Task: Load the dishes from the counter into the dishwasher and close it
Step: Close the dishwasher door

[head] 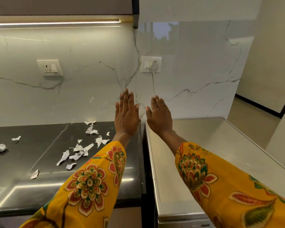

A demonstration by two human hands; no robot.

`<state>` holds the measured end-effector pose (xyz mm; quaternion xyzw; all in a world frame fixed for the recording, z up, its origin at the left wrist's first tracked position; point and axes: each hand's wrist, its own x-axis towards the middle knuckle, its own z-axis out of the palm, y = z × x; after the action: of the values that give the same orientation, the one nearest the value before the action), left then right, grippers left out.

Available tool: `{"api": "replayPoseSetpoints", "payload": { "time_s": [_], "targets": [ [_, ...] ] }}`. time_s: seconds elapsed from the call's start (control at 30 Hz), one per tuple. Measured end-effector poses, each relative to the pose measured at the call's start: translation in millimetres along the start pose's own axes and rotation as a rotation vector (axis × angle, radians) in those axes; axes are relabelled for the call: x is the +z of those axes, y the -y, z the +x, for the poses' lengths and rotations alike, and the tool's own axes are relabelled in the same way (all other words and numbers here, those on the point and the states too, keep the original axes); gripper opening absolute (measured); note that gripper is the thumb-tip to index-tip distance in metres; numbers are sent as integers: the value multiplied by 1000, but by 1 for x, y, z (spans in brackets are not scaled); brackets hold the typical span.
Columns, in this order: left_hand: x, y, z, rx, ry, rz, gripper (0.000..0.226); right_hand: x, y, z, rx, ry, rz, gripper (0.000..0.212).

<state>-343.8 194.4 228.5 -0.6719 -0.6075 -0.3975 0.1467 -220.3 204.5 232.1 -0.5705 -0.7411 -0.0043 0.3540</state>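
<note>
About fifteen torn white paper scraps (79,148) lie scattered on the glossy black stone counter (39,186), whose right edge runs just beside the steel-topped grey dishwasher (196,153). Above that seam, two hands hover apart, holding nothing: left hand (126,118), right hand (160,119), fingers straight and together.

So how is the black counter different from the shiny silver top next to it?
The black counter is dark stone with pale veins, while the silver top is pale brushed metal. The black counter has torn paper scraps scattered over it; the silver top has nothing showing on it. The black counter lies to the left of the gap, the silver top to the right. Both are flat, glossy and meet the marble wall.
</note>
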Motion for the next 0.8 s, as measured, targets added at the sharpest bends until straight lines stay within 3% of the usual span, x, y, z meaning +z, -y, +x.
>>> {"api": "replayPoseSetpoints", "payload": {
  "time_s": [0.27, 0.8],
  "targets": [
    [3, 12, 23, 49, -85, -8, 74, 7, 8, 19, -53, 28, -62, 58],
    [42, 42, 108, 136, -255, 45, 61, 25, -12, 108, -142, -63, -155, 70]
  ]
}}
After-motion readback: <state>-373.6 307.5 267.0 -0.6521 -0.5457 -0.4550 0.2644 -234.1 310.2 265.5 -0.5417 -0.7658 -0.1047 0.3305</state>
